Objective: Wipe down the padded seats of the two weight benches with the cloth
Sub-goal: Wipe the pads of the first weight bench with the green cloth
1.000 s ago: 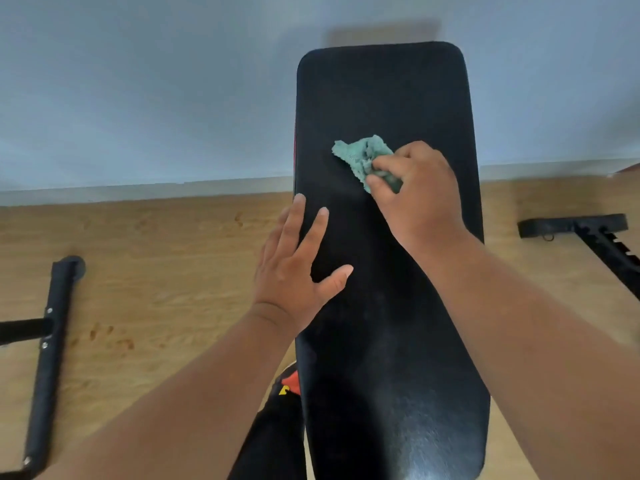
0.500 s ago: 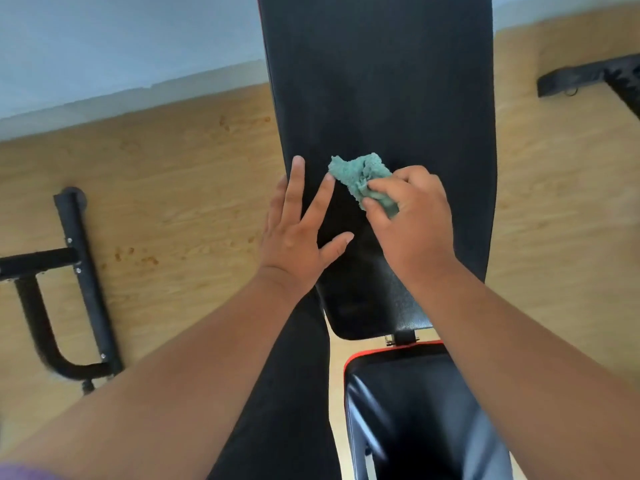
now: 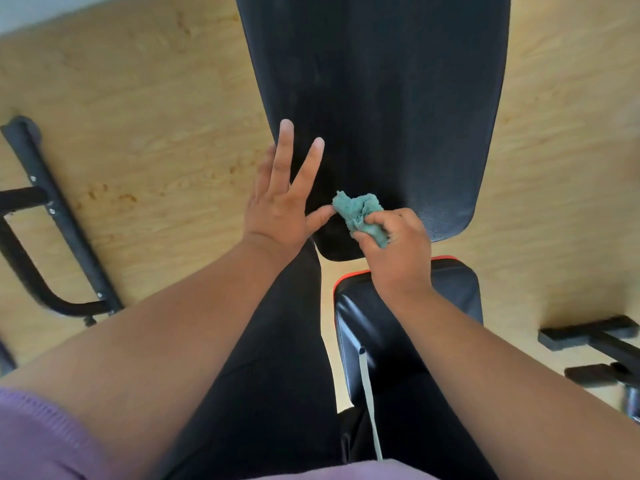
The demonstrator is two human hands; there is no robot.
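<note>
Plainly, the facts stood so:
Cloth: the small green cloth [image 3: 360,213] lay bunched on the near end of the long black pad [image 3: 374,98]; it looked soft, light and limp, likely to crumple rather than slide flat.
Right hand: the right hand [image 3: 398,251] grasped the cloth, fingers curled over its near part; a wad held that way probably gave firm pressure but little spread.
Left hand: the left hand [image 3: 280,199] was released, fingers straight and splayed, lying on the pad's left edge, thumb tip touching the cloth.
Seat pad: the short seat [image 3: 453,289] with red trim sat just nearer, apart from the long pad; its smooth, shiny cover likely wiped easily.
Floor: wooden; a black frame [image 3: 45,209] stood to the left.
</note>
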